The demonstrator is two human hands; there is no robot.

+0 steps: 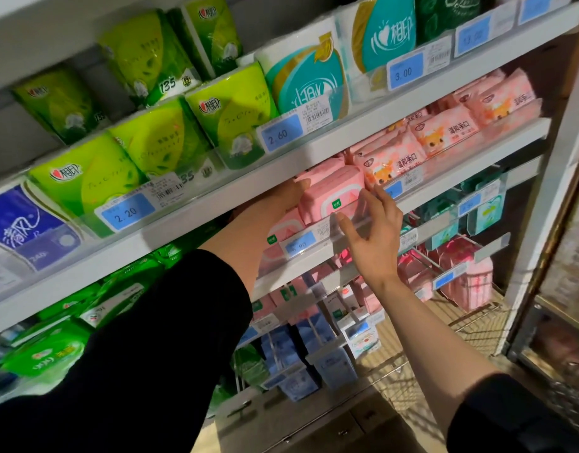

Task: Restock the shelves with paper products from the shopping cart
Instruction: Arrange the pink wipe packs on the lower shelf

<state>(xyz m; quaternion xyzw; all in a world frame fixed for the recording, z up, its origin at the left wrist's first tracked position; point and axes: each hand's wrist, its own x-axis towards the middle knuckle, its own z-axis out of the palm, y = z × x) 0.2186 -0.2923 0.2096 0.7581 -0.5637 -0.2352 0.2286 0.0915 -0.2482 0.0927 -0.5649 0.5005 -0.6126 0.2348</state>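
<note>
A pink tissue pack (330,194) with a small green label sits on the middle shelf (314,266), on top of other pink packs. My left hand (289,194) reaches under the upper shelf and holds the pack's left side; its fingers are mostly hidden behind the pack. My right hand (373,230) lies against the pack's right front, fingers straight and spread over the clear shelf-front strip. Further right on the same shelf stand pink packs with a deer picture (392,165).
The upper shelf (216,204) carries green tissue packs (157,148), teal-and-white rolls (307,76) and a blue pack (23,223), with blue price tags along its edge. Below hang blue and pink packets on hooks (314,348). A white cabinet post (549,204) bounds the right side.
</note>
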